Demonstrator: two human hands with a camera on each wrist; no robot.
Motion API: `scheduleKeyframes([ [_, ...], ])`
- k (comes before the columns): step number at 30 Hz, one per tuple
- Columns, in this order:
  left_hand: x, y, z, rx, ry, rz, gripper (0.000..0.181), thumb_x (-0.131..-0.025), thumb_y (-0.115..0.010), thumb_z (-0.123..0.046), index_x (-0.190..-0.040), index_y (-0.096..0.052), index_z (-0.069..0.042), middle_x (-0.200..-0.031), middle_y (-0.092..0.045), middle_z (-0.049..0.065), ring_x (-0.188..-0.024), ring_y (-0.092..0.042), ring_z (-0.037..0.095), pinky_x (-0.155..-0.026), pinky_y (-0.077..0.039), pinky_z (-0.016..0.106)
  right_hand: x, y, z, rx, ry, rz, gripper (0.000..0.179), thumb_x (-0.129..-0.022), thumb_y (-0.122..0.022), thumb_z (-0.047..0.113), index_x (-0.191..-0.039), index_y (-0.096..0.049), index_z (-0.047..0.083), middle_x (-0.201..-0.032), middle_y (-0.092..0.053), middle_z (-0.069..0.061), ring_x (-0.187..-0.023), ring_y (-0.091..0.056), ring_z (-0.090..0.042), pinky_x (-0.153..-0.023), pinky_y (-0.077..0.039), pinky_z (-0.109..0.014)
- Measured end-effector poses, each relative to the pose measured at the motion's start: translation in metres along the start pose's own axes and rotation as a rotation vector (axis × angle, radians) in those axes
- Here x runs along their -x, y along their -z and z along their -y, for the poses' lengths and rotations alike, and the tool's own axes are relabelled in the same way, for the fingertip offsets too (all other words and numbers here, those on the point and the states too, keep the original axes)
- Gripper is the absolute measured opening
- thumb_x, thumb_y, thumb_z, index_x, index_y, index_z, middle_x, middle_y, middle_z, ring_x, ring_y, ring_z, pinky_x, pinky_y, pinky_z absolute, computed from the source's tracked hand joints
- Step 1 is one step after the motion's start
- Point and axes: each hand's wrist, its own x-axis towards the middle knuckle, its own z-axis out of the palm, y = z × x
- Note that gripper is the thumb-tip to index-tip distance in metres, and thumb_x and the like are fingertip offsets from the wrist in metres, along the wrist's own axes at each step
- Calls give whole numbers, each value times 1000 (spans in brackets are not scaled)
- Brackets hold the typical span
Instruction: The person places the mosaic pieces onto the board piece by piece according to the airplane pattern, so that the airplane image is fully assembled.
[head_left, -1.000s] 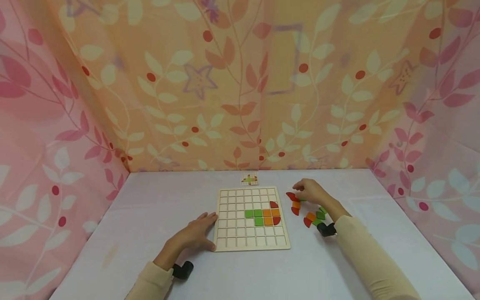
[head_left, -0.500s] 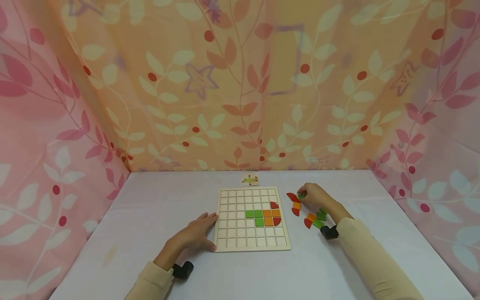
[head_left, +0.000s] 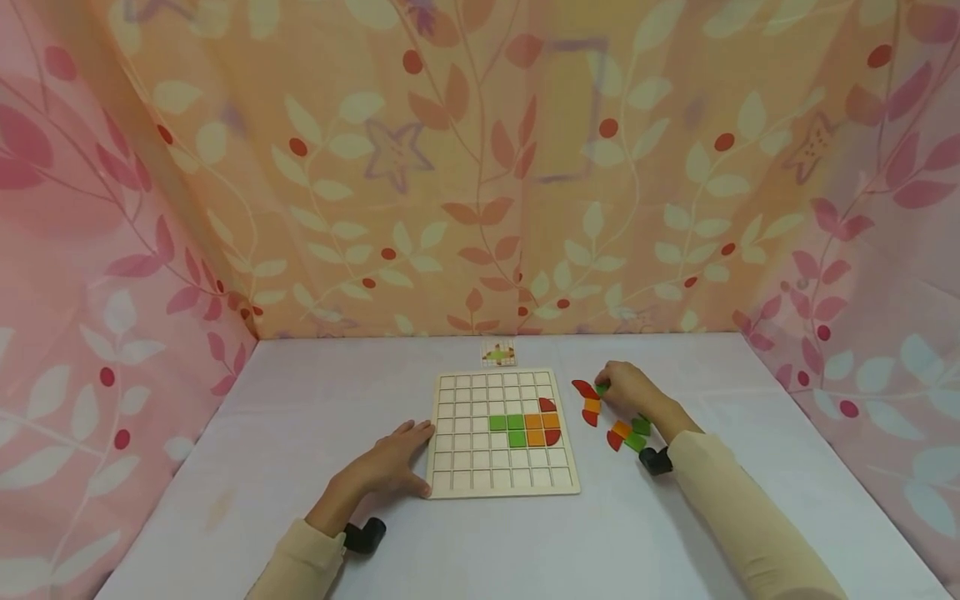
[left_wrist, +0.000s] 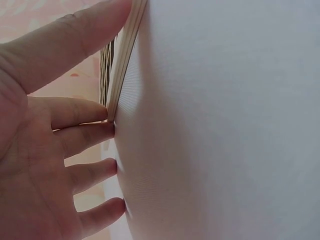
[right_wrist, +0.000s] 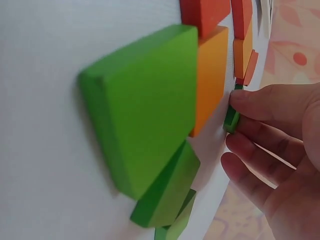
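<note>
A wooden grid board (head_left: 465, 479) lies on the table, holding several green and orange squares and two red quarter-round pieces at its right side. My left hand (head_left: 390, 462) rests at the board's left edge with fingers spread and straight, the thumb touching the edge; the left wrist view shows the hand (left_wrist: 45, 165) from the palm side. Right of the board, my right hand (head_left: 630, 390) pinches a green block (right_wrist: 232, 111) between thumb and fingers. Beside that block are red pieces (head_left: 583, 388) and an orange square (head_left: 592, 405).
Nearer the right wrist lies another group of loose blocks, with a green square (right_wrist: 150, 110), an orange square (head_left: 622, 430) and a red quarter-round (head_left: 614, 441). A small pattern card (head_left: 498, 353) sits behind the board. Patterned curtains (head_left: 480, 167) enclose the table.
My right hand has lowered its fingers onto the green block, shifted slightly right and now pinches it. The left hand stays at the board's edge. The whole head view tilts slightly.
</note>
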Motion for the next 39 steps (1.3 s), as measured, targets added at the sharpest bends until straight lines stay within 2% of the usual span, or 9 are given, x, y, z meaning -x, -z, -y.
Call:
scheduleKeyframes([
  [10,-3,-1,1,-11,21,8,95,-66,-89,-22,-147,-42,-4,-157,-37,10,-148,-23,38,-113,-26,64,-4,-2,-2,45,6,0,30,-84,-67,2,-113,-69,-3,-107,-64,-15,-97,-59,-29,-99,-49,-49],
  [21,-4,-3,1,-3,28,10,95,-66,-89,-21,-147,-42,-5,-157,-37,10,-148,-23,38,-112,-26,64,-3,-1,-2,47,25,-4,30,-83,-67,2,-112,-70,-3,-104,-64,-14,-97,-59,-29,-99,-49,-49],
  [30,-4,-3,2,2,25,5,96,-65,-89,-21,-147,-42,-5,-156,-37,10,-148,-22,37,-112,-26,64,-4,-1,0,32,-11,3,31,-83,-68,2,-114,-69,-2,-107,-65,-14,-99,-59,-29,-100,-49,-49],
  [39,-4,-3,2,2,24,7,95,-66,-89,-21,-147,-42,-5,-157,-37,10,-149,-22,37,-113,-25,64,-4,-2,-1,33,-7,3,30,-84,-67,3,-113,-69,-2,-107,-64,-15,-99,-59,-29,-100,-49,-49],
])
